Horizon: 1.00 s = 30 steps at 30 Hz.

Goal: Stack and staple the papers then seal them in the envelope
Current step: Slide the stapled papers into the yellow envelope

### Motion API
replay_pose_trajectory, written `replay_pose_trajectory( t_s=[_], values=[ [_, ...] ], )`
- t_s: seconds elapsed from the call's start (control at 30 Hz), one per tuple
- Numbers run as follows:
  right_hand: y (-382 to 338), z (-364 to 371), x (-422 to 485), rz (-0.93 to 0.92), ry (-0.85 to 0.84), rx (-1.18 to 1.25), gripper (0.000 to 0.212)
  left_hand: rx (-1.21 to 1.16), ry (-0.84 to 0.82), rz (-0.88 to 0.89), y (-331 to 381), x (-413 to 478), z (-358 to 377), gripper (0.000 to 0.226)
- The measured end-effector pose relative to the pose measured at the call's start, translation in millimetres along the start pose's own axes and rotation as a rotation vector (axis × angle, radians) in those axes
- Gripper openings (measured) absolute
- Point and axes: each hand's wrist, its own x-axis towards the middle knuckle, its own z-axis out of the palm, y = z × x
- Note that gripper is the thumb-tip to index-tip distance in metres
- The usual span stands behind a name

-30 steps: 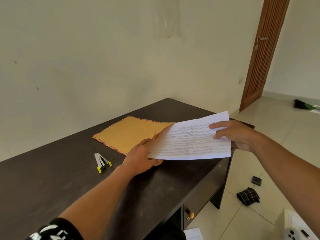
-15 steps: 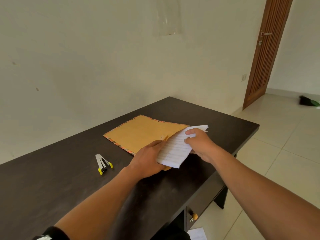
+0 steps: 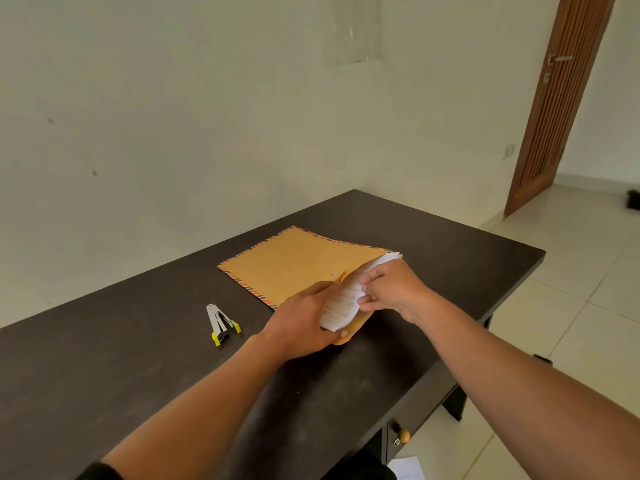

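A brown envelope (image 3: 294, 265) with a striped border lies flat on the dark desk (image 3: 450, 258). White printed papers (image 3: 341, 303) stick partway out of its near, open end, bowed between my hands. My left hand (image 3: 304, 320) grips the envelope's open flap edge from below and the side. My right hand (image 3: 391, 289) pinches the papers' outer edge with curled fingers. How deep the papers sit inside the envelope is hidden. A small silver stapler (image 3: 220, 322) with yellow tips lies on the desk to the left of my left hand.
The desk's right edge drops to a tiled floor (image 3: 571, 323). A drawer with a round wooden knob (image 3: 402, 435) sits under the front edge. A loose sheet (image 3: 407, 467) lies on the floor below. A wooden door (image 3: 561, 98) stands at the far right.
My right hand has brought the papers leftward from the desk's right edge to the envelope's mouth. The visible part of the sheet has shrunk as it slid in, while my left hand stayed on the opening.
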Motion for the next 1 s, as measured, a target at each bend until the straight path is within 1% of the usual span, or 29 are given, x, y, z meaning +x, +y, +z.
replay_pose_trajectory(
  t_s=[0.13,0.2,0.3,0.37,0.47,0.57,0.63,0.7,0.8,0.87,0.93,1.0],
  values=[
    [0,17,4,0.022,-0.047,0.186,0.024,0.016,-0.012,-0.017,-1,-1,0,0.088],
    [-1,24,6,0.067,-0.071,0.289,0.029,0.021,-0.021,-0.032,0,-1,0,0.09],
    [-2,33,11,0.144,-0.094,0.415,0.041,0.038,-0.029,-0.047,1,-2,0,0.091],
    [-3,36,13,0.185,-0.095,0.485,0.045,0.04,-0.036,-0.052,1,-3,0,0.091],
    [-4,37,15,0.225,-0.11,0.546,0.047,0.037,-0.044,-0.056,1,-5,-2,0.091],
    [-4,35,15,0.216,-0.158,0.526,0.045,0.041,-0.046,-0.066,-2,-6,-4,0.091],
    [-8,30,14,0.189,-0.177,0.44,0.041,0.046,-0.048,-0.068,-5,-8,-4,0.09],
    [-11,23,13,0.11,-0.142,0.231,0.033,0.047,-0.055,-0.07,-7,-9,-5,0.087],
    [-9,5,13,-0.149,0.046,-0.21,0.019,0.027,-0.06,-0.09,-9,-11,-7,0.077],
    [-5,-7,10,-0.327,0.143,-0.42,0.015,0.013,-0.052,-0.099,-11,-12,-9,0.068],
    [0,-15,6,-0.42,0.107,-0.593,0.017,0.009,-0.036,-0.097,-12,-14,-10,0.06],
    [7,-18,5,-0.448,0.013,-0.861,0.025,0.014,-0.012,-0.09,-15,-15,-9,0.056]
  ],
)
